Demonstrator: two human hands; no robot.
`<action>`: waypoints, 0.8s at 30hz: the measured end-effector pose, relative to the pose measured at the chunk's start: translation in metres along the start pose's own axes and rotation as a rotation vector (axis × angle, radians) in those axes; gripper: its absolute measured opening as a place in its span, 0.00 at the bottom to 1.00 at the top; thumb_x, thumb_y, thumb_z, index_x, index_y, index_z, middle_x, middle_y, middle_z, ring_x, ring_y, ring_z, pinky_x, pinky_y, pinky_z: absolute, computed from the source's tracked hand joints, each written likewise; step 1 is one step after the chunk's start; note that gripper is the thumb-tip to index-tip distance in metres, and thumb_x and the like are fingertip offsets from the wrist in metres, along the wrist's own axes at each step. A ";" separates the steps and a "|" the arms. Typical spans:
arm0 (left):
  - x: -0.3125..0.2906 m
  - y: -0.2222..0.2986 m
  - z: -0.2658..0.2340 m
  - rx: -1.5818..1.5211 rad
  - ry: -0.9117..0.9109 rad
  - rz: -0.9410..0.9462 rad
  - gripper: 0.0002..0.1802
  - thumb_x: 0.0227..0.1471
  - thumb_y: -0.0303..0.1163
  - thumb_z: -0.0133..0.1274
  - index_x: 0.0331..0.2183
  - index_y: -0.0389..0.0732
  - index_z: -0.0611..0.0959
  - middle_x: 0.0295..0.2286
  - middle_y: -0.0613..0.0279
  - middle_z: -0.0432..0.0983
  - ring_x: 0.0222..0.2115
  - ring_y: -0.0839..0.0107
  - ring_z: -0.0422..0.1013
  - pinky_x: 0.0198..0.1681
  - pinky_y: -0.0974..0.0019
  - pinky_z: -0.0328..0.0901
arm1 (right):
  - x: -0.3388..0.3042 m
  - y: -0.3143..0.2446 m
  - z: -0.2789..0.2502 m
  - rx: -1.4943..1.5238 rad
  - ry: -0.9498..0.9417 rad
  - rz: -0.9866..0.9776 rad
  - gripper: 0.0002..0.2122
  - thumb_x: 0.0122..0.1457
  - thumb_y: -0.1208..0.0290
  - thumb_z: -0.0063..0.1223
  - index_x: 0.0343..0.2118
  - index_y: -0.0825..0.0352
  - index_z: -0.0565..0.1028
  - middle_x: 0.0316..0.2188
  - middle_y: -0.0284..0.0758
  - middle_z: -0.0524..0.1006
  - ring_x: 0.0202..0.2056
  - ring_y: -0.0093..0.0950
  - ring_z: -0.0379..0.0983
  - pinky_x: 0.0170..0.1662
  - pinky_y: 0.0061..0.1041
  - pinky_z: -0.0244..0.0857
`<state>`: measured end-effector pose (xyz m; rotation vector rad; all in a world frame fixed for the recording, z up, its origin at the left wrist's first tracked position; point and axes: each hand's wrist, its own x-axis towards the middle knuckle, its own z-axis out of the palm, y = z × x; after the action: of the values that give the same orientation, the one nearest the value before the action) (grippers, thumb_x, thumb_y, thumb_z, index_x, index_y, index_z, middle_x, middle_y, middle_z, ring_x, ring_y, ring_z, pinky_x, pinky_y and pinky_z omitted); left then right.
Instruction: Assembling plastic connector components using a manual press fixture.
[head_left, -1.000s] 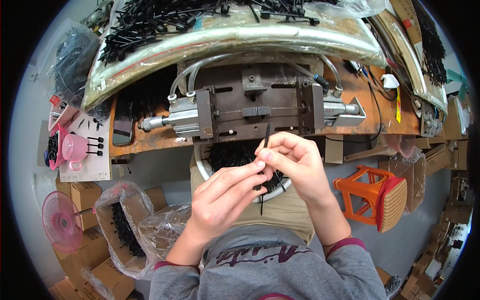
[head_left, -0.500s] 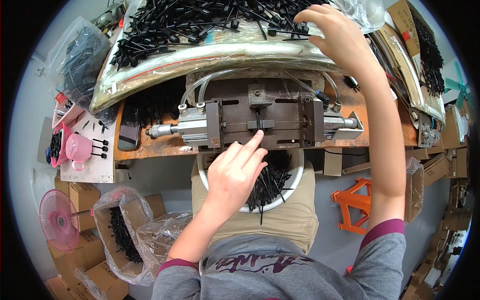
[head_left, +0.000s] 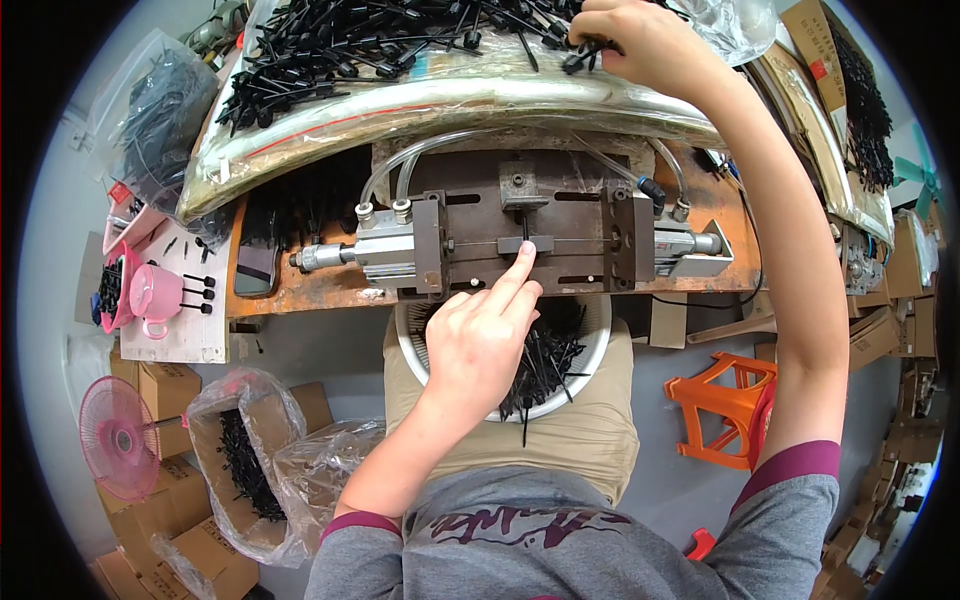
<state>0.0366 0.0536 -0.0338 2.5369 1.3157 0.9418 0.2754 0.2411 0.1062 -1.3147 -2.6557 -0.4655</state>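
Black parts [head_left: 400,45] lie beside the curled right hand [head_left: 640,42], grip indeterminable; unclenched left hand [head_left: 478,335] points onto metal block [head_left: 544,245].

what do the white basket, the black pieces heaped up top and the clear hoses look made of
White basket: likely moulded plastic, smooth and lightly glossy at its rounded rim.
Black pieces: probably plastic, going by small glossy highlights; coated metal isn't ruled out.
Clear hoses: likely flexible plastic, see-through and shiny where they curve.

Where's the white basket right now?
Head view, centre: the white basket is over the beige trousers, just below the metal machine, partly hidden by the left hand.
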 end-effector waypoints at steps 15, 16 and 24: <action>0.002 -0.003 0.003 0.058 0.019 0.033 0.13 0.37 0.31 0.68 0.30 0.43 0.85 0.48 0.65 0.80 0.21 0.72 0.75 0.27 0.71 0.66 | -0.040 -0.018 -0.028 0.963 0.666 0.557 0.07 0.62 0.74 0.58 0.37 0.73 0.77 0.28 0.36 0.79 0.29 0.23 0.78 0.35 0.21 0.73; 0.002 -0.004 0.004 0.054 0.023 0.036 0.13 0.37 0.31 0.68 0.30 0.43 0.85 0.48 0.65 0.80 0.21 0.72 0.75 0.27 0.71 0.66 | -0.044 -0.020 -0.028 1.020 0.706 0.511 0.07 0.62 0.74 0.58 0.38 0.73 0.77 0.29 0.36 0.79 0.30 0.23 0.78 0.36 0.21 0.73; 0.002 -0.002 0.001 0.050 0.027 0.022 0.13 0.36 0.31 0.68 0.30 0.43 0.85 0.47 0.66 0.81 0.21 0.71 0.75 0.26 0.71 0.66 | -0.086 -0.039 -0.019 1.491 0.563 0.441 0.09 0.63 0.77 0.53 0.45 0.68 0.77 0.41 0.37 0.80 0.37 0.21 0.77 0.44 0.22 0.71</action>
<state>0.0367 0.0571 -0.0345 2.5901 1.3378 0.9631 0.2962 0.1480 0.0939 -0.8927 -1.3906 0.8969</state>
